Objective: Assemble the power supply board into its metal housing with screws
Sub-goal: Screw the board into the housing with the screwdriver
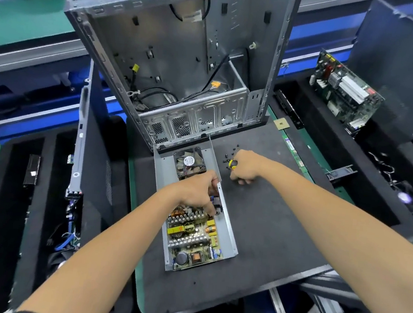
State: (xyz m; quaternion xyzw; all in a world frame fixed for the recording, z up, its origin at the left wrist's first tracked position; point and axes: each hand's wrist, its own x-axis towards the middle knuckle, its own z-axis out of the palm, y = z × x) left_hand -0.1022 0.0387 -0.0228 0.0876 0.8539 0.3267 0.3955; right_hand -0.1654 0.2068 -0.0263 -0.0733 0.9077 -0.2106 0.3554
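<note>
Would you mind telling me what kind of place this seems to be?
Probably an electronics assembly or repair bench: an open PC case on a dark mat, a bare power supply board, and foam trays holding circuit boards.

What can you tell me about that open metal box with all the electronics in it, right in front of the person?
The metal housing is a shallow grey sheet-metal tray, lidless, lying flat on the dark mat. A crowded power supply board fills its near part; a small black fan sits at the far end. The left hand reaches inside, fingertips on the board.
</note>
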